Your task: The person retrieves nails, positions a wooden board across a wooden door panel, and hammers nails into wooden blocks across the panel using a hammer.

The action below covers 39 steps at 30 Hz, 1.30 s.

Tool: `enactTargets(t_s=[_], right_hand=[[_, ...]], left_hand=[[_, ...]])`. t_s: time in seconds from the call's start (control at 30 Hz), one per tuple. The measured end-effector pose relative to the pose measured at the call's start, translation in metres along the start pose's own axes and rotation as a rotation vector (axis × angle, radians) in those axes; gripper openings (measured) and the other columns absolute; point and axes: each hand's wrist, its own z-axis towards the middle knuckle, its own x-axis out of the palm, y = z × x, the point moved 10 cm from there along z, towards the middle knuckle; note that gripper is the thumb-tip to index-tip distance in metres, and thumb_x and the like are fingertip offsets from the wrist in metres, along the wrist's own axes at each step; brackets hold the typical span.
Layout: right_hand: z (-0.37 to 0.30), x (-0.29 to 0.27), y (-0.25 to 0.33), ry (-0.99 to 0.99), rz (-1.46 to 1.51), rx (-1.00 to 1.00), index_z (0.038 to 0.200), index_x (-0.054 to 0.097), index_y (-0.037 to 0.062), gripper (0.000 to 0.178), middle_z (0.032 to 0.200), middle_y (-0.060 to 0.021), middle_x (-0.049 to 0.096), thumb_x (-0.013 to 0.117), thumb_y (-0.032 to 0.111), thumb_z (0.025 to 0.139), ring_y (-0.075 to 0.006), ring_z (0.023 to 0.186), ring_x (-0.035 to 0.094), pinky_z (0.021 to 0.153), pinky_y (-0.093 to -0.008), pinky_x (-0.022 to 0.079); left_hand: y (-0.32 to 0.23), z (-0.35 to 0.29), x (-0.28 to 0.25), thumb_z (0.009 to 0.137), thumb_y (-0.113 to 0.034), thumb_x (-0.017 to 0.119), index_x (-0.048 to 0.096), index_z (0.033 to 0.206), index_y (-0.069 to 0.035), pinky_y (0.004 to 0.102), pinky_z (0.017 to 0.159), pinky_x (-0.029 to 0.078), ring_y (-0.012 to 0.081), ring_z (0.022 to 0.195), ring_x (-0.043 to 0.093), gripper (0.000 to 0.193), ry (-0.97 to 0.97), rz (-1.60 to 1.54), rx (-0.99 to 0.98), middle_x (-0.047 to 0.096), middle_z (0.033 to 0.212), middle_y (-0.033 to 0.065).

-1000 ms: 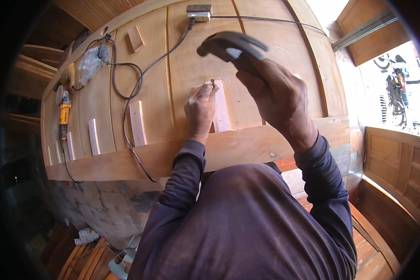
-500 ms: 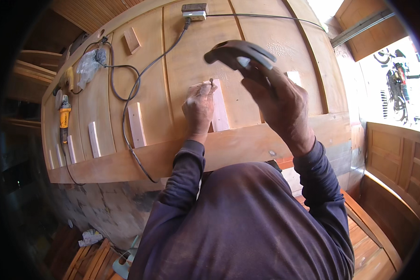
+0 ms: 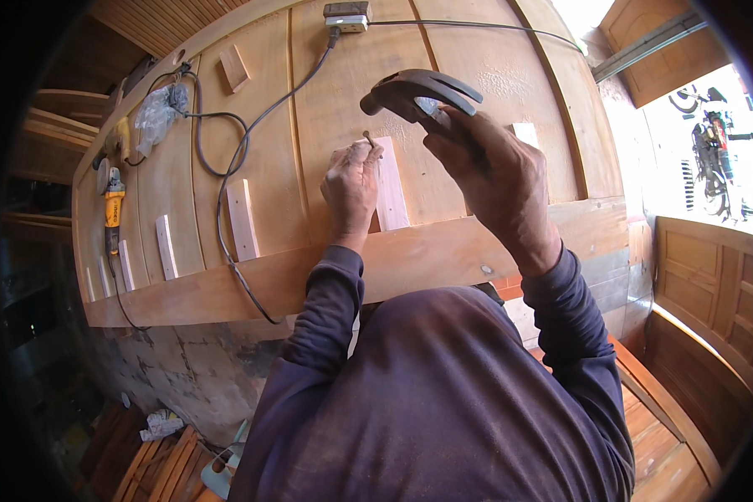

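My right hand (image 3: 500, 171) is closed round a claw hammer (image 3: 418, 90), held up over the panelled wooden door (image 3: 343, 92) with its head pointing left. To its left, my left hand (image 3: 351, 186) pinches a nail (image 3: 366, 136), whose head sticks up above the fingertips. That hand rests at the left edge of a pale wood strip (image 3: 391, 188), which stands on end from the door's near rail (image 3: 443, 251). The hammer head is apart from the nail. My right fingers hide most of the hammer's handle.
More pale strips, such as one (image 3: 243, 219), line the rail to the left. A yellow angle grinder (image 3: 115, 205) lies at the far left, near a clear plastic bag (image 3: 155, 117). A black cord (image 3: 226, 171) loops across the door from a socket block (image 3: 346, 23). A loose wood block (image 3: 234, 69) lies beyond.
My left hand and the nail have shifted slightly left and up, so more of the nail shows above the fingers. The hammer has moved slightly left, still raised.
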Motion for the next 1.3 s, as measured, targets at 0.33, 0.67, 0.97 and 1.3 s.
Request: enactTargets(t_s=[0.33,0.67,0.97,1.3], right_hand=[[0.008,0.026,0.003,0.218,-0.011,-0.103,0.112,0.070,0.0084,0.021,0.087,-0.0119,0.073,0.075,0.026,0.101,-0.0326,0.072,0.073,0.060,-0.0433,0.057],[0.014,0.024,-0.006,0.193,-0.059,-0.111,0.115,0.071,0.0077,0.023,0.085,-0.0129,0.074,0.076,0.026,0.101,-0.0336,0.069,0.073,0.057,-0.0435,0.056],[0.019,-0.012,-0.003,-0.041,0.054,-0.028,0.117,0.074,0.0025,0.026,0.095,-0.0176,0.078,0.081,0.019,0.098,-0.0349,0.078,0.078,0.065,-0.0400,0.059],[0.018,-0.005,-0.005,-0.019,0.102,0.048,0.118,0.075,0.0015,0.029,0.098,-0.0172,0.079,0.082,0.019,0.097,-0.0341,0.081,0.079,0.068,-0.0375,0.062]], left_hand=[[-0.010,0.001,0.001,0.097,-0.018,0.079,0.075,0.098,-0.010,0.0397,0.076,0.061,0.0272,0.091,0.075,0.009,0.002,0.064,0.092,0.078,0.092,0.0068],[-0.019,0.002,-0.001,0.096,-0.017,0.080,0.076,0.100,-0.009,0.0403,0.076,0.060,0.0276,0.090,0.074,0.009,0.011,0.119,0.107,0.078,0.093,0.0073],[0.022,-0.004,0.004,0.100,-0.015,0.077,0.075,0.100,-0.006,0.0364,0.076,0.060,0.0229,0.086,0.074,0.009,-0.017,-0.084,-0.116,0.080,0.091,0.0064],[0.005,0.000,-0.001,0.096,-0.021,0.081,0.077,0.099,-0.010,0.0395,0.077,0.059,0.0262,0.090,0.074,0.013,0.008,-0.027,-0.073,0.079,0.090,0.0061]])
